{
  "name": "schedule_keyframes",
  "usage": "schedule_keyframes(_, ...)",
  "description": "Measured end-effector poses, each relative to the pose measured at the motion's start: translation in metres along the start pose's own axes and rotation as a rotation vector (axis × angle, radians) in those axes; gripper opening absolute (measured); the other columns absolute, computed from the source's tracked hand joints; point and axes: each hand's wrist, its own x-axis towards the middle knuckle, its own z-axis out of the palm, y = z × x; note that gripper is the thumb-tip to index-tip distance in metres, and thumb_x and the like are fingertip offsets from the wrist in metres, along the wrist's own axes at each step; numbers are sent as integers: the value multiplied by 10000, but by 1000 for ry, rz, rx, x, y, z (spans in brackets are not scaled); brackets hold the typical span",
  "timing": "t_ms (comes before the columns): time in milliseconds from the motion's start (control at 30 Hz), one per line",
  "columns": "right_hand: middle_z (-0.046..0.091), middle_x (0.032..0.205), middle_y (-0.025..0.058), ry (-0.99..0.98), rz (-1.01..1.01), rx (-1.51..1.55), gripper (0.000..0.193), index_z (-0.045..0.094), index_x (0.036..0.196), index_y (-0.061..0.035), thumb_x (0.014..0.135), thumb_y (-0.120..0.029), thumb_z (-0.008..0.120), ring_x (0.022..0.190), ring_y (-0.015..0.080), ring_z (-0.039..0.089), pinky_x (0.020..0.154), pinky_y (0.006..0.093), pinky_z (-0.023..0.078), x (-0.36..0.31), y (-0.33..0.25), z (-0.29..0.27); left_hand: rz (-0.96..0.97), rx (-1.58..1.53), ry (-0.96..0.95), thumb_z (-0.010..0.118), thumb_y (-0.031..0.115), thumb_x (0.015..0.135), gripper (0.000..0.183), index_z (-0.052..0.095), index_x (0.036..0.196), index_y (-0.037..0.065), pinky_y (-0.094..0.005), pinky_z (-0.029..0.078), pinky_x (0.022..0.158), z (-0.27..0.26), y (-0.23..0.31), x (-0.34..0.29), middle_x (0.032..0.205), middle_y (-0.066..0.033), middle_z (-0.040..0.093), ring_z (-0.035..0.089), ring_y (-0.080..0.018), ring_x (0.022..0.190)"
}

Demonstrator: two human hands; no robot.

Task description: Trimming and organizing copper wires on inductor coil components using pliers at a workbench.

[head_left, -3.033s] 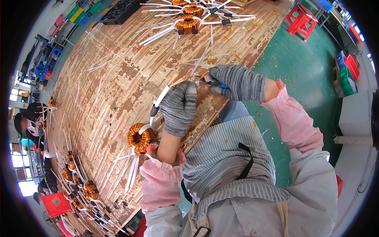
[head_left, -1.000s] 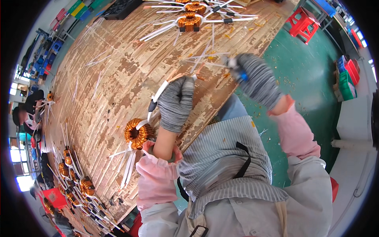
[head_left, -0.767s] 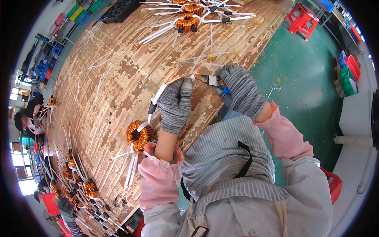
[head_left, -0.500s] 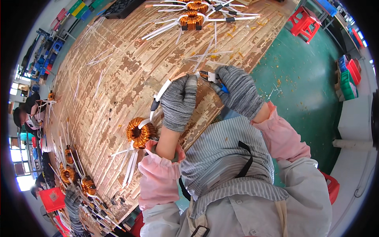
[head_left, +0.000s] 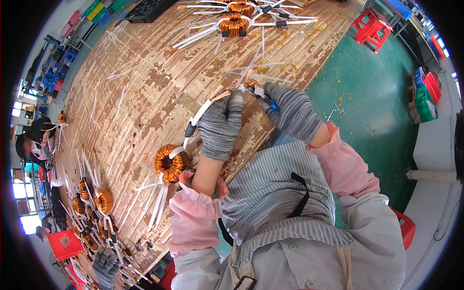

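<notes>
My left hand (head_left: 220,126), in a grey knit glove, is closed around a white-sleeved wire lead (head_left: 203,109) with bare copper ends poking out past the fingers. That lead runs down, through a black sleeve, to a ring-shaped copper coil (head_left: 170,163) lying on the table beside my wrist. In my right hand (head_left: 292,110), gloved alike, is a small pair of pliers or cutters (head_left: 263,98) with blue on the handle. Their jaws are at a short piece of white sleeving and copper by my left fingertips. Whether the jaws grip it I cannot tell.
More copper coils with white leads (head_left: 234,25) lie at the table's far side, near a black tray (head_left: 150,10). At lower left, several coils (head_left: 104,199) are piled by another person's gloved hand (head_left: 105,266). A red stool (head_left: 373,28) stands on the green floor.
The copper ends at my left hand have spread apart, and my right hand has shifted slightly with the tool. At lower left, the other person's hand moved down and another coil now shows there.
</notes>
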Motion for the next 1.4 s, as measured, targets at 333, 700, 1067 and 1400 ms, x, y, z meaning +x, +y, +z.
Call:
schedule_keyframes(333, 581, 782, 166, 175, -160, -153, 264, 561, 932, -25, 770, -226, 616, 766, 321, 584, 702, 412, 467, 6, 5, -5, -78, -143, -45, 552, 152, 889, 186, 643, 877, -10, -265, 443, 643, -5, 8, 2, 703, -63, 600, 536, -132, 660)
schedule_keyframes(700, 575, 841, 163, 88, -136, -196, 316, 543, 970, -14, 756, -235, 612, 830, 322, 567, 763, 419, 452, 7, 3, -10, -67, -29, -28, 555, 170, 887, 199, 641, 879, -9, -276, 442, 617, -3, 8, 2, 679, -69, 589, 541, -149, 631)
schedule_keyframes(1067, 551, 816, 161, 193, -227, -224, 276, 534, 921, -19, 747, -208, 635, 774, 333, 557, 722, 408, 453, 8, 3, -10, -34, -56, -4, 555, 145, 882, 177, 637, 895, -12, -272, 445, 622, -1, 6, 1, 700, -72, 592, 550, -160, 641)
schedule_keyframes(1400, 580, 915, 158, 61, -107, -137, 356, 531, 1023, -4, 757, -227, 607, 877, 315, 561, 810, 407, 438, 7, 1, -5, -11, -91, 33, 565, 133, 879, 164, 639, 879, -12, -266, 436, 609, -1, 5, 0, 691, -65, 583, 535, -146, 638)
